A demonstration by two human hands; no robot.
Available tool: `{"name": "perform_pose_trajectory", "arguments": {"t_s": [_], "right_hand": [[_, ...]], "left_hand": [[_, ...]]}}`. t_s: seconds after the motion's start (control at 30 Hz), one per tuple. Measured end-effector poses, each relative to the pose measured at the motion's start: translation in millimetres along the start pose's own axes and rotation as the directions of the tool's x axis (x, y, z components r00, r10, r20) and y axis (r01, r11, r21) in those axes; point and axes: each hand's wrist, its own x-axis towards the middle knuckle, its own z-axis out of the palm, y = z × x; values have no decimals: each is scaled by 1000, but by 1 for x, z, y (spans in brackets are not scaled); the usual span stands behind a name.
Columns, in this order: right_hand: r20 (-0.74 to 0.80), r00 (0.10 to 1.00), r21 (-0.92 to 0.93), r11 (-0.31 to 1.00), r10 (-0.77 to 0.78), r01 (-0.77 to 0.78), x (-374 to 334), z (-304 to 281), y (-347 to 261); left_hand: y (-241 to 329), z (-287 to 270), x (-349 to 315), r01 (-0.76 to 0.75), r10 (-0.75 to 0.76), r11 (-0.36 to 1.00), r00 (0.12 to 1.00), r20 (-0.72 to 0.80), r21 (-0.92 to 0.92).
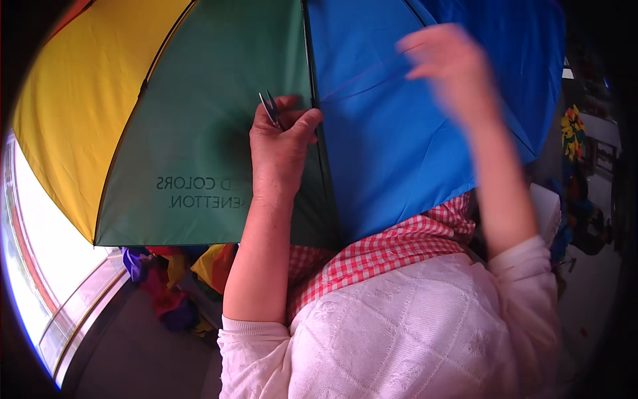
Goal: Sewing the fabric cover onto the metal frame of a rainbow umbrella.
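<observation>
An open umbrella spreads in front of me, its inner side showing a green panel [193, 126], a blue panel [405, 153] and a yellow panel [73, 139]. At the dark rib [323, 166] between green and blue, my left hand [280, 143] is closed, thumb and fingers pinching there. Small thread snips [269, 110] stick up out of the same hand, blades pointing upward. Dark thread [372, 87] runs in two strands from the rib toward my right hand [452, 70]. That hand is raised over the blue panel and blurred; any needle in it cannot be made out.
A red-and-white checked cloth [392, 241] lies across my lap under the umbrella's edge. Bundles of coloured fabric [173, 299] sit below at left, near a bright window [40, 233]. More yellow and red pieces [573, 133] and dark furniture are at the far right.
</observation>
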Motion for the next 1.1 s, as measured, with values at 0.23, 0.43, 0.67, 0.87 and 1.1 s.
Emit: {"name": "perform_pose_trajectory", "arguments": {"t_s": [0.23,0.43,0.67,0.87,1.1], "right_hand": [[-717,562,473,880,413,-43,-40,-230,-22],[134,942,-288,897,-309,335,-10,18,-12],[-9,965,-423,876,-261,232,-8,79,-1],[82,981,-341,920,-177,194,-32,87,-1],[90,977,-392,895,-192,212,-34,86,-4]], "left_hand": [[4,11,4,9,-6,999,998,59,-37],[9,5,2,61,-49,994,990,133,-88],[6,6,3,24,-5,992,988,157,-123],[4,7,4,21,-5,994,990,143,-111],[5,9,3,6,10,994,990,140,-109]]}}
